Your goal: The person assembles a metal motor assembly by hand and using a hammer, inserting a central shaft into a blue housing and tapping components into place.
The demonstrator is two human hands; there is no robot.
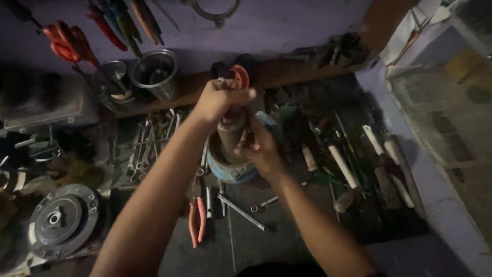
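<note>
Hands meet over the middle of the counter (287, 215). Your left hand (218, 100) has its fingers wrapped round the top of an upright metal cylinder (230, 131), just under a red cap (241, 77). Your right hand (261, 146) clasps the cylinder's lower side, fingers curled on it. The cylinder stands in a round blue housing (225, 166) among loose spanners (148, 143), with orange-handled pliers (196, 218) nearer you. It looks like you are working the cylinder in its seat; a straight, steady pull or twist seems called for, with the lower hand bracing.
</note>
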